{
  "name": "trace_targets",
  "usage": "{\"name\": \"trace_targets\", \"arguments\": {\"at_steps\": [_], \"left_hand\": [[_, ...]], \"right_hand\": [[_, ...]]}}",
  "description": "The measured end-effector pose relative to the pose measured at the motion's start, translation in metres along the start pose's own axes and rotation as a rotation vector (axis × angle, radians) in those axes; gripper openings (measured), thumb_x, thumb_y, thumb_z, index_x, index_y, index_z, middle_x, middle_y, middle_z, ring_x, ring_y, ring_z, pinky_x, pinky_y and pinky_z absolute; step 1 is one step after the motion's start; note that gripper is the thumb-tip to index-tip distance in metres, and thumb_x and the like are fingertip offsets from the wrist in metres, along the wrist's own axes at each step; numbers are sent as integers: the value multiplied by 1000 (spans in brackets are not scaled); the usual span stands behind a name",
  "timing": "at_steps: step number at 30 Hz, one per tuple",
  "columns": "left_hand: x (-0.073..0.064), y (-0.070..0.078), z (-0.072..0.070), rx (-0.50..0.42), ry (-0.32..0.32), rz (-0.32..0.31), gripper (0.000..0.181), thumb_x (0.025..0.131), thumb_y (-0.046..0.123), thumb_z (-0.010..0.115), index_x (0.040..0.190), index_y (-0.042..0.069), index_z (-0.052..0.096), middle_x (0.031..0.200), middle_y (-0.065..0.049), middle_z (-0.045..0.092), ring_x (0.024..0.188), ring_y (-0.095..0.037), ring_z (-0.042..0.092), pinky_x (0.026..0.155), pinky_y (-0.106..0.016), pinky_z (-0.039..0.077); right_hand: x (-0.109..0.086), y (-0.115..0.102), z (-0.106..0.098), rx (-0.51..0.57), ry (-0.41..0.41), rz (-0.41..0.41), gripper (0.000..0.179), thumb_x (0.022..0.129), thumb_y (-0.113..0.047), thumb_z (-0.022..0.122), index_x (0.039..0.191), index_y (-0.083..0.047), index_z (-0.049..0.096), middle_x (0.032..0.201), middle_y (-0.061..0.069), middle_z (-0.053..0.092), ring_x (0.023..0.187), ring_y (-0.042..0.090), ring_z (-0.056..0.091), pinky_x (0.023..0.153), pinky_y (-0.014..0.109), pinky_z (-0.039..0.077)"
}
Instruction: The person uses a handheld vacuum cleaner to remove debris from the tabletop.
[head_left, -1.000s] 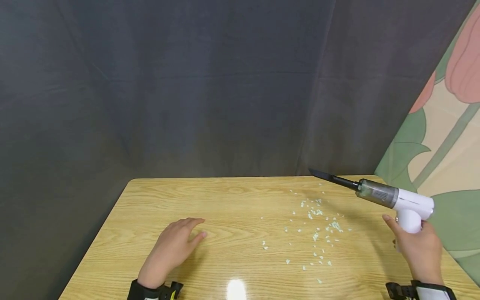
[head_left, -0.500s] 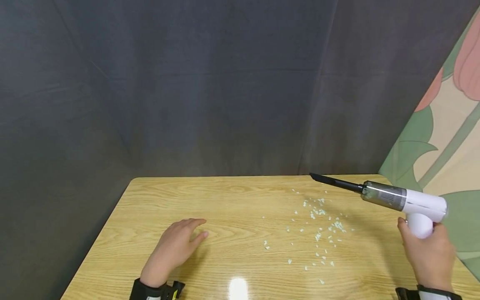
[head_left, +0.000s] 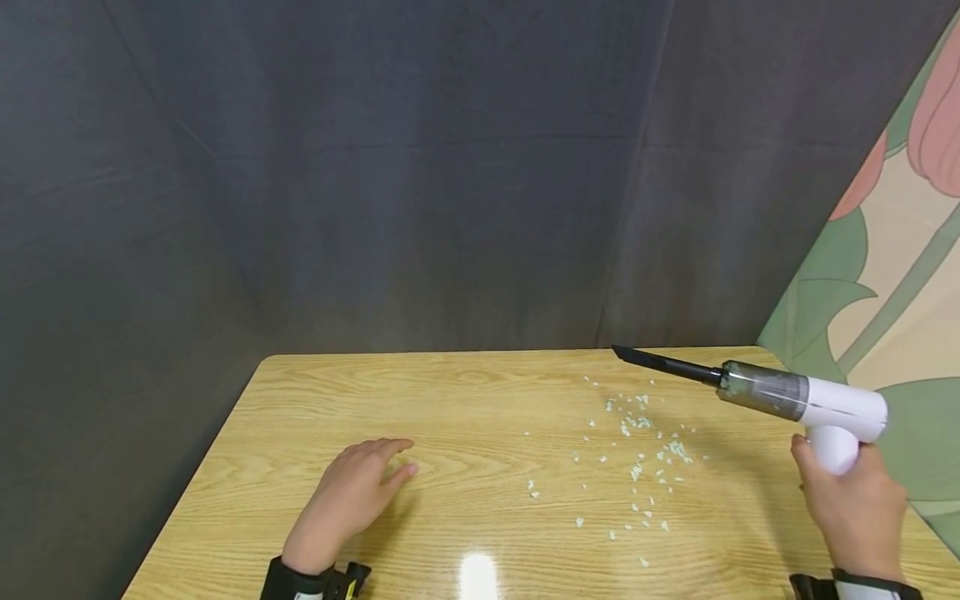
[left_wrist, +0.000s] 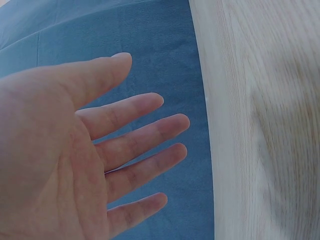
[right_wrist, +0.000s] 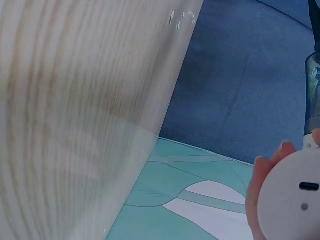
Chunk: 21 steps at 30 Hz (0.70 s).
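A white handheld vacuum cleaner (head_left: 843,410) with a clear grey dust cup and a long black crevice nozzle (head_left: 663,364) is held above the right side of the table. My right hand (head_left: 855,508) grips its handle, and the nozzle points left toward the table's far edge. In the right wrist view the round white handle end (right_wrist: 290,195) shows, with fingers curled around it. Small pale paper scraps (head_left: 637,423) lie scattered on the table, left of and below the vacuum. My left hand (head_left: 348,496) hovers over the table's left part, fingers relaxed and spread (left_wrist: 135,142), holding nothing.
The wooden table (head_left: 450,400) has rounded far corners. A dark curtain (head_left: 450,183) hangs along its back and left. To the right stands a panel with a floral print (head_left: 907,317). Light glares off the table's near edge (head_left: 477,575).
The vacuum and right hand moved right and slightly down at first, then drifted a little back left. The left hand has barely moved, and the scraps lie as before.
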<state>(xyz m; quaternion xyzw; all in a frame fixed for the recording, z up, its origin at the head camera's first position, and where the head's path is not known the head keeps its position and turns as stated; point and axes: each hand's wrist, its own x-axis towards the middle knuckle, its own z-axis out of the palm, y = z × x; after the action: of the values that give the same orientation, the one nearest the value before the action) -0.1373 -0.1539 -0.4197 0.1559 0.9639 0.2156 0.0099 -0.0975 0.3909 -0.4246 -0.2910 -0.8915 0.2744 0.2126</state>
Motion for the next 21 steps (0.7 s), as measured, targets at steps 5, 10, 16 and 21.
{"name": "trace_targets", "arguments": {"at_steps": [5,10,16,21], "left_hand": [[0,-1,0,-1,2,0,42,97,35,65,132,11,65,129,-8,65,121,-33,58,105,-57,43],[0,-2,-1,1,6,-3,42,97,35,65,132,12,65,129,-8,65,121,-33,58,105,-57,43],[0,-3,-3,-7,3,-8,43,97,35,65,132,11,64,130,-9,64,122,-34,57,106,-57,42],[-1,-3,-3,-5,6,-13,42,97,35,66,132,11,64,130,-10,64,122,-35,57,107,-58,41]], "right_hand": [[1,2,1,-15,6,-18,50,93,-33,60,103,14,50,73,31,61,58,45,55,42,36,33],[2,5,1,-37,1,-41,47,93,-34,59,95,13,54,60,19,61,51,39,54,41,35,32],[3,4,1,-39,-2,-50,46,93,-34,60,93,12,55,59,17,61,50,36,53,40,36,32],[0,4,0,-30,-5,-53,47,92,-33,62,98,12,53,64,22,62,50,34,52,40,35,33]]}}
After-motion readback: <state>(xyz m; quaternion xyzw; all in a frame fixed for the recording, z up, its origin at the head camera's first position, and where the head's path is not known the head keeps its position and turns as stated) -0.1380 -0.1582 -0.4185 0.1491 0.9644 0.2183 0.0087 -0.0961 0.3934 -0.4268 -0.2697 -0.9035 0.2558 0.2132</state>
